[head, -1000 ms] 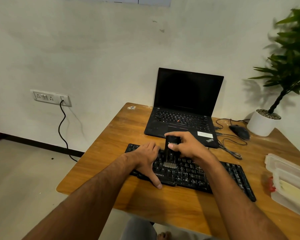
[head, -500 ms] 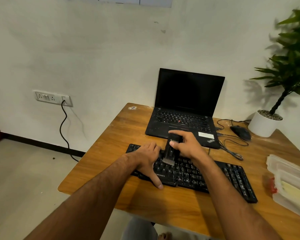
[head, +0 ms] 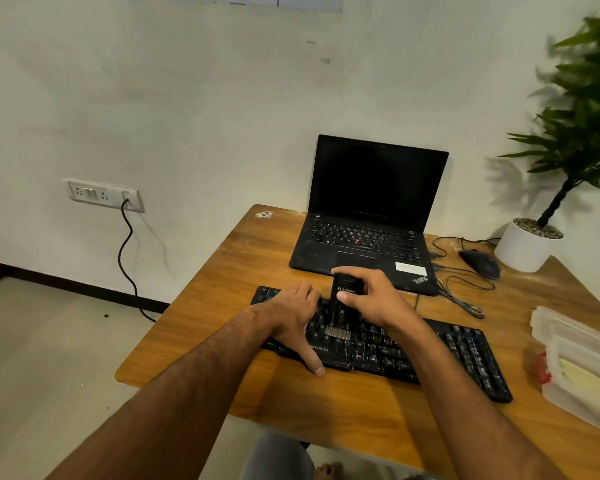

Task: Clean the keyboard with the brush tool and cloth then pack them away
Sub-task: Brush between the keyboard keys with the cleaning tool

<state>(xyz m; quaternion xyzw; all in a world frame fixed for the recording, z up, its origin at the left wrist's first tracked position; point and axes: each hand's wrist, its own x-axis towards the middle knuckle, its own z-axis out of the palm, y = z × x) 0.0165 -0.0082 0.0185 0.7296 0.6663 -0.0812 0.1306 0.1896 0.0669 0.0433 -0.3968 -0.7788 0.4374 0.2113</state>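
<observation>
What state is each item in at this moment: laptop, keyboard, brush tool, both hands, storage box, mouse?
Laptop: lid open, screen dark.
Keyboard: flat on the table, being brushed.
Brush tool: upright, bristles down on the keys.
Right hand: grips the brush tool.
Left hand: fingers flat on the keyboard's left end, steadying it.
Storage box: lid on, at the table's right edge.
Mouse: idle, cable attached.
</observation>
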